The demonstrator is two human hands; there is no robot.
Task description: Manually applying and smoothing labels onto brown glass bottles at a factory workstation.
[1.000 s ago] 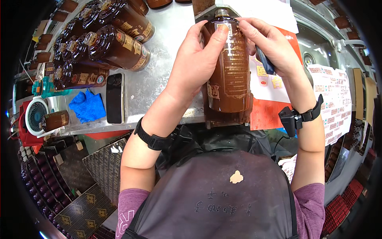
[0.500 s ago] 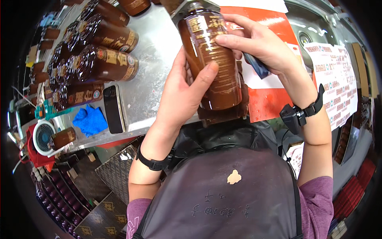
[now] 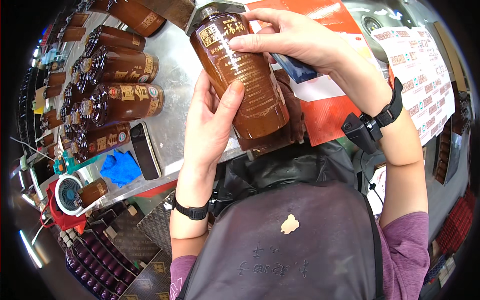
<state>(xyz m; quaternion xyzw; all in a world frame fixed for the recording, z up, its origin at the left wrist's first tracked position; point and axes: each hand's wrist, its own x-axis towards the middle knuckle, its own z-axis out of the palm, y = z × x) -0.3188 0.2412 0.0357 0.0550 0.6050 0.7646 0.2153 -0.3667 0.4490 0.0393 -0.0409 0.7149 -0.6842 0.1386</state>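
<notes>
A large brown glass bottle with gold print lies tilted before me, its neck pointing away. My left hand is closed around its left side, thumb laid across the front. From the other side, my right hand grips the bottle's upper part, with its thumb pressed on the printed face and fingers partly hidden behind. A flat, shiny dark-blue piece shows under the right palm; whether the hand holds it cannot be made out. Beneath the bottle sits a dark brown support, mostly covered.
Several similar brown bottles lie on the metal table at left. Near its front edge are a phone, a blue cloth and a small fan. A red sheet and printed label sheets lie at right.
The whole view has shifted slightly. The bottle leans a little more, its neck further left, and my right thumb sits across its upper print. Both hands keep their hold.
</notes>
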